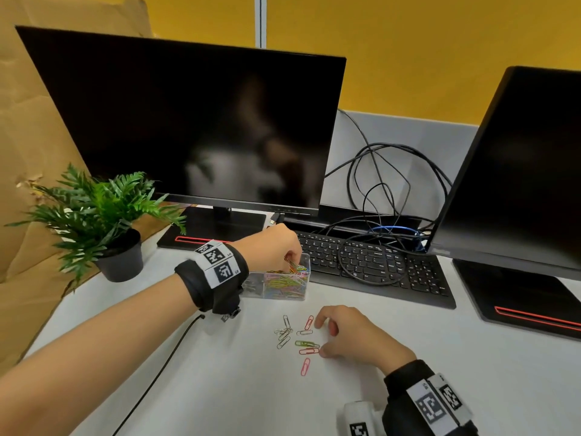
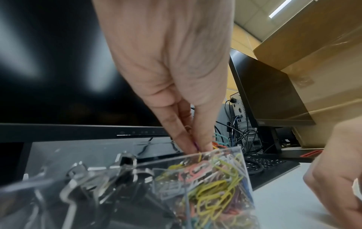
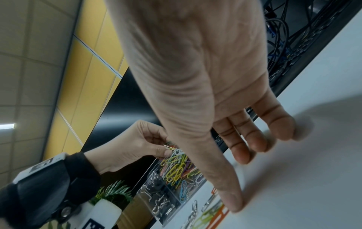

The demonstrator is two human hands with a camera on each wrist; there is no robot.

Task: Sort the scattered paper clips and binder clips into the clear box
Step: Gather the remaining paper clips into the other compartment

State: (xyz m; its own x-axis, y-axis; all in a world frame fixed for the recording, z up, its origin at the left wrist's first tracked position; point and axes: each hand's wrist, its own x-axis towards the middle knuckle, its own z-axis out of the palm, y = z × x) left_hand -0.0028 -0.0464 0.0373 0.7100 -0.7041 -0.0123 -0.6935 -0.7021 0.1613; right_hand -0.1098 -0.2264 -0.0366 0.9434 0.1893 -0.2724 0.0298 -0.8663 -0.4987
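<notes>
The clear box [image 1: 306,256] stands in front of the keyboard, with coloured paper clips [image 2: 213,190] in its right compartment and binder clips [image 2: 109,178] in its left. My left hand [image 1: 290,259] hovers over the right compartment and pinches a few paper clips between thumb and fingers [image 2: 188,144]. Several loose paper clips [image 1: 306,344], red, green and silver, lie on the table below the box. My right hand [image 1: 320,336] rests beside them on their right, fingers spread and relaxed. Its thumb tip [image 3: 235,206] touches the table next to a red clip; it holds nothing.
A black keyboard [image 1: 377,262] with coiled cables lies just behind and right of the box. Two dark monitors [image 1: 195,127] stand at the back. A potted plant [image 1: 103,221] is at the left. A black cable [image 1: 157,372] runs along the table under my left forearm.
</notes>
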